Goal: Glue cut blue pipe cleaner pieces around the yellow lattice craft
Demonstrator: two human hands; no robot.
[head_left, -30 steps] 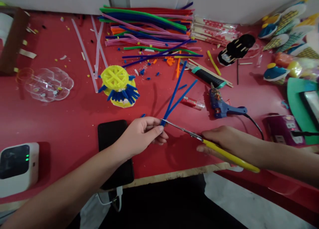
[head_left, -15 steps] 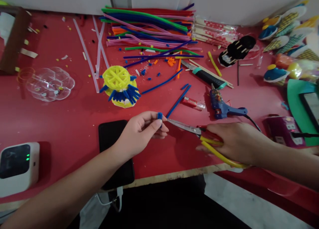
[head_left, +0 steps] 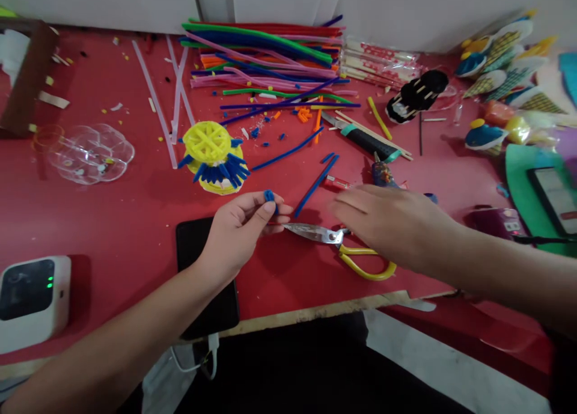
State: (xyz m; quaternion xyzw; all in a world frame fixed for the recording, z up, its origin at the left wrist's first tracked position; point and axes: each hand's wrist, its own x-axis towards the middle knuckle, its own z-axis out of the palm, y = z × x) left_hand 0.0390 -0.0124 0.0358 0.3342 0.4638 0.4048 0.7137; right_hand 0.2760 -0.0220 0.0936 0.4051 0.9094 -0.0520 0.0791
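My left hand pinches short blue pipe cleaner pieces between thumb and fingers. Scissors with yellow handles lie on the red table, blade tips by my left fingertips. Over them is my right hand, fingers stretched out and slightly blurred, hiding one handle loop; I see nothing held in it. Just beyond, a cut blue pipe cleaner lies beside a shorter bit. Behind my left hand stands a yellow wheel-shaped piece with blue pipe cleaner bits fanned around it.
Colourful pipe cleaners are heaped at the back. A cutter knife and a partly hidden glue gun lie to the right. A black phone is under my left wrist, and a white device sits at left.
My right hand has let go of the scissors, which now rest on the table, and moved up and left. My left hand has shifted slightly left with the blue pieces.
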